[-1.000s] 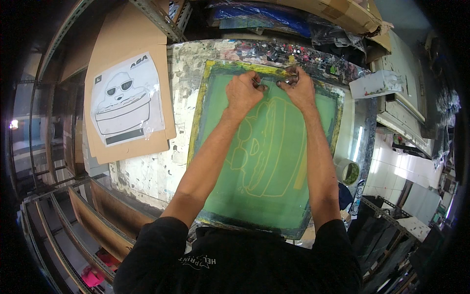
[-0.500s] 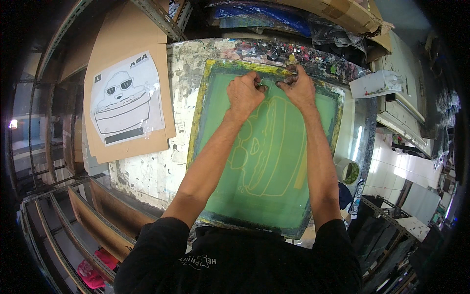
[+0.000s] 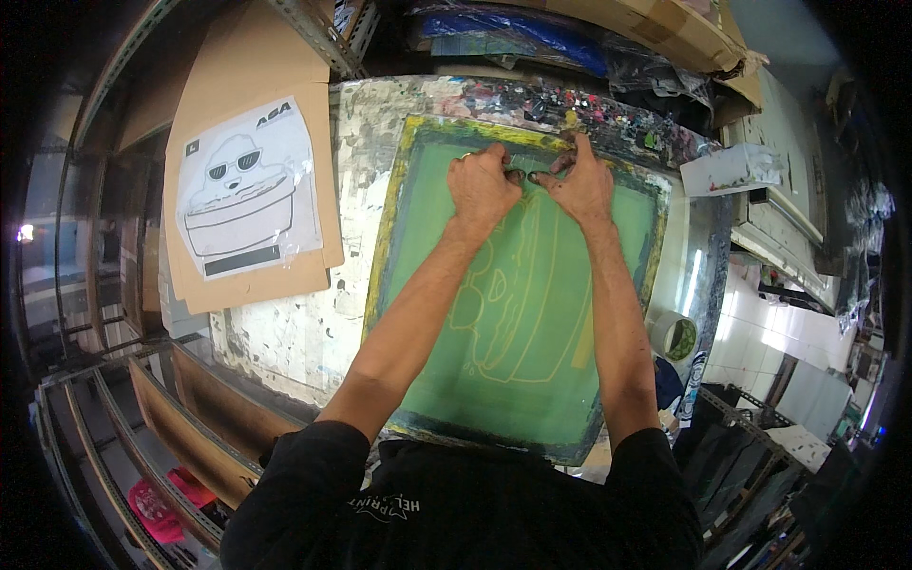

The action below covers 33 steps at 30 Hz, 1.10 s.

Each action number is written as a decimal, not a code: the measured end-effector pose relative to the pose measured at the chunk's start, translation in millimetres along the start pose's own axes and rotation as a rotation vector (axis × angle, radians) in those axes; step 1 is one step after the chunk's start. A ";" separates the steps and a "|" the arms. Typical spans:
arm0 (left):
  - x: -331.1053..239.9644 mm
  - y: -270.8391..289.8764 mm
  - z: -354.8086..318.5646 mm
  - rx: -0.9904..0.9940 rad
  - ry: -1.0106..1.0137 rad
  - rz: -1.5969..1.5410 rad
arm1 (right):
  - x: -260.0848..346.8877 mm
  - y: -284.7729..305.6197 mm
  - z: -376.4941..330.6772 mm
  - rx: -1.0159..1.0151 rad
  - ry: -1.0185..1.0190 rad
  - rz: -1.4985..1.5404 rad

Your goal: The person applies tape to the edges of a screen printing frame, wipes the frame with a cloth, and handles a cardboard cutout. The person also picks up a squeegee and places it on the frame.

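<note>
A silk-screen printing frame [image 3: 390,233] with yellow and dark stained edges lies on the worktable. Its green mesh [image 3: 432,356] carries pale yellow outlines of a drawing turned sideways. Both hands are over the far part of the mesh, close together. My left hand [image 3: 483,188] is closed, with thumb and fingers pinched. Facing it, my right hand [image 3: 581,188] has its thumb pointing left and its fingers bent, partly hidden. The fingertips of both are stained dark. Whatever they pinch, if anything, is too small to make out.
Left of the frame, a sheet with a line drawing [image 3: 249,190] lies on brown cardboard [image 3: 332,228]. A white container [image 3: 673,336] with green inside stands at the right edge. Farther back are a white paint-spotted box [image 3: 730,171] and a cardboard box [image 3: 655,33]. Metal shelving [image 3: 104,418] stands at the left.
My thumbs have come nearer to each other. The left hand has shifted slightly right and the right thumb slightly left and down. The frame stays in place.
</note>
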State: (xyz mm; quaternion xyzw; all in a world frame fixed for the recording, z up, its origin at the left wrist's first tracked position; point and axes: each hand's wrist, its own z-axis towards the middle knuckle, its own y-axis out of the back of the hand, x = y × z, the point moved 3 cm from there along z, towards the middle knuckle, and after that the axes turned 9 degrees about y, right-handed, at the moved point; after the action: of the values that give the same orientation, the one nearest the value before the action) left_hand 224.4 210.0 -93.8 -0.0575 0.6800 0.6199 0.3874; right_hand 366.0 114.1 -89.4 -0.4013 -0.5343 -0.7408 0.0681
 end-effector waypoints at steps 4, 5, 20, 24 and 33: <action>-1.2 -1.4 -1.8 -0.016 -0.008 0.012 | 2.0 -1.9 -2.5 -0.029 0.030 -0.052; -1.9 -1.2 -2.5 -0.033 -0.018 0.026 | 2.2 -1.9 -3.4 -0.042 0.028 -0.072; -3.6 -1.3 -2.9 0.025 0.071 -0.007 | 3.4 -1.4 4.4 -0.086 -0.118 -0.152; -6.5 0.5 -0.8 0.035 0.114 0.029 | 1.0 -3.0 5.7 -0.102 -0.170 -0.149; -0.1 9.8 7.7 0.039 0.203 -0.051 | -5.7 -1.5 7.7 -0.143 -0.192 -0.032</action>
State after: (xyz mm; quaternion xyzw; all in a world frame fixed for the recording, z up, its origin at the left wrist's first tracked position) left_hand 222.6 218.9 -85.4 -0.1297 0.7258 0.5876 0.3333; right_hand 373.1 119.4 -93.5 -0.4658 -0.4904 -0.7362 -0.0240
